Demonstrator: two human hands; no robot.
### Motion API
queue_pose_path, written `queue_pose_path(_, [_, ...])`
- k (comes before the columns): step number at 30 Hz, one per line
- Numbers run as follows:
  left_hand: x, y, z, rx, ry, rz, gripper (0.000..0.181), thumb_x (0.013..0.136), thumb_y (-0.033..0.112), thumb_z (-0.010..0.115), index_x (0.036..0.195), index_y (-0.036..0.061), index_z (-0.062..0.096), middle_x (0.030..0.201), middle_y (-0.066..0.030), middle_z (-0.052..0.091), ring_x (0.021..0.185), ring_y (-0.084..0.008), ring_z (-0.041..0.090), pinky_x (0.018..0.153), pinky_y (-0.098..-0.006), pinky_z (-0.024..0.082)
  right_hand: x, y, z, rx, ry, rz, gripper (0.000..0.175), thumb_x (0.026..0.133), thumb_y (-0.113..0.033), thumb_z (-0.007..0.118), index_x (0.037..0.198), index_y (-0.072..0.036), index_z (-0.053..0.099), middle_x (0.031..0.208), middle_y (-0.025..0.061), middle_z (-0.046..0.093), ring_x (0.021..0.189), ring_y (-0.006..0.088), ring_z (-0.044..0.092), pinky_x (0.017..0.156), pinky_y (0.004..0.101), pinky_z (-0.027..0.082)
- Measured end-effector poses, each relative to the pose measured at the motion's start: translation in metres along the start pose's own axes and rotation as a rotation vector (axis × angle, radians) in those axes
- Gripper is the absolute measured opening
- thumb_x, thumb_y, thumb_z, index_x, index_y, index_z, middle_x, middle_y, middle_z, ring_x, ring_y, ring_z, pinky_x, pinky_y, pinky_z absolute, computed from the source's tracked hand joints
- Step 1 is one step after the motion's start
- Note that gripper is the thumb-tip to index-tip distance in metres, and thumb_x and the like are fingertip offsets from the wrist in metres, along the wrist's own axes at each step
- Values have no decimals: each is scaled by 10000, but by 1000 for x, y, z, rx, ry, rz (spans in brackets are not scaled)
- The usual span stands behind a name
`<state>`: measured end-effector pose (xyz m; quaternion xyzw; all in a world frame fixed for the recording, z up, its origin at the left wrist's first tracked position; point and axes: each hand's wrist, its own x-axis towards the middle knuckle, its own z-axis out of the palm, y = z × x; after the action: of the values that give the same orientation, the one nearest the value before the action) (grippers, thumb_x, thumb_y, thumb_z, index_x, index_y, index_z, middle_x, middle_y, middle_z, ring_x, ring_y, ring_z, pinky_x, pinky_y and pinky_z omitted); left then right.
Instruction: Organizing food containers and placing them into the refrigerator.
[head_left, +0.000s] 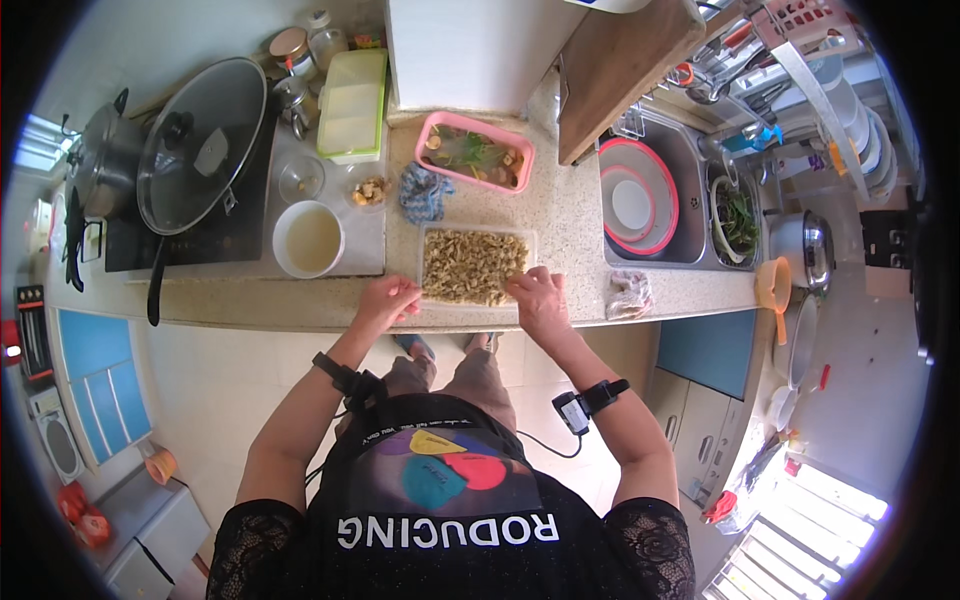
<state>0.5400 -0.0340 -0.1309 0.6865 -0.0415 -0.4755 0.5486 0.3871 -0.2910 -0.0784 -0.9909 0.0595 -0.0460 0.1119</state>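
On the counter before me lies a shallow clear plastic container (532, 246), filled with small chopped brownish food pieces (474, 262). My left hand (390, 300) is at the container's near left corner with its fingers curled; whether they grip the rim is unclear. At the opposite side, my right hand (538, 301) has its fingertips over the right edge, touching or very near the food. Its fingers hide that part of the rim, and I cannot tell if a piece is between them. Behind the container, a crumpled blue checked cloth (424, 193) sits by a pink rectangular tub (528, 161) holding liquid and green leaves.
At left stand a white bowl (277, 244) of cloudy liquid, a small dish of food pieces (369, 192), a green-rimmed box (352, 105) and a lidded pan (199, 150) on the hob. A sink (694, 244) holding a red-rimmed basin (670, 195) and a rag (629, 294) lie right.
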Motion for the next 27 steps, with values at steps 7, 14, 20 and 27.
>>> queue_pose_path(7, [-1, 2, 1, -16, 10, 21, 188, 865, 268, 645, 907, 86, 622, 768, 14, 643, 665, -70, 632, 508, -183, 441, 7, -19, -4, 27, -56, -81, 282, 682, -51, 593, 900, -206, 682, 941, -40, 587, 944, 190, 497, 766, 368, 369])
queue_pose_path(14, [-1, 1, 0, -28, 15, 20, 177, 865, 268, 642, 880, 92, 625, 766, 23, 642, 669, -70, 635, 506, -186, 438, 9, 0, -9, 43, -39, -95, 297, 696, -62, 601, 926, -226, 693, 951, -23, 605, 909, 209, 521, 762, 378, 384])
queue_pose_path(20, [-3, 6, 0, -5, 8, 18, 173, 866, 270, 639, 894, 100, 624, 764, 23, 642, 673, -70, 635, 515, -186, 439, 11, 9, -12, 36, -68, 117, 226, 707, -55, 608, 862, -194, 694, 818, -7, 604, 844, 235, 543, 725, 392, 398])
queue_pose_path(27, [-1, 5, 0, 3, 11, -2, 179, 868, 266, 641, 902, 92, 623, 762, 21, 640, 674, -72, 635, 512, -184, 439, 8, -5, 0, 171, -8, -132, 202, 712, -46, 571, 806, -189, 679, 780, -20, 591, 879, 199, 531, 708, 388, 391])
